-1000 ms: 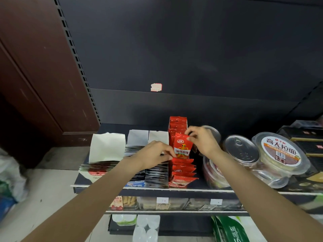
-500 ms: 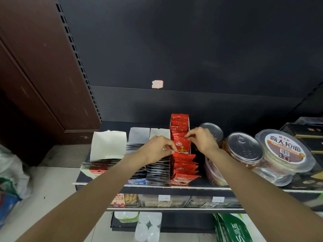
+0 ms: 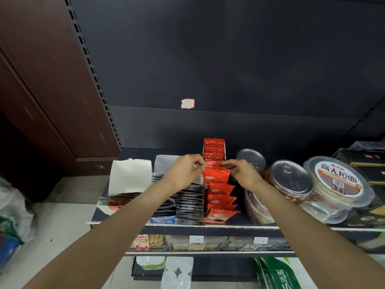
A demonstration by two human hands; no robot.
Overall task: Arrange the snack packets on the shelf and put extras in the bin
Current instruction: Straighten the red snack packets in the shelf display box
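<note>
The left hand (image 3: 187, 170) and right hand (image 3: 242, 173) pinch one red snack packet (image 3: 216, 177) by its top corners, upright, facing the person, on the shelf (image 3: 239, 223).

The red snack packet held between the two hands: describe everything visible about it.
The red snack packet is a small glossy pouch, plastic or foil by its sheen, with a white oval logo and a crimped top edge. It stands upright, face toward the camera, in the row of red packets on the top shelf. The left hand pinches its upper left corner and the right hand its upper right. Its lower part is hidden behind the packet in front.
</note>
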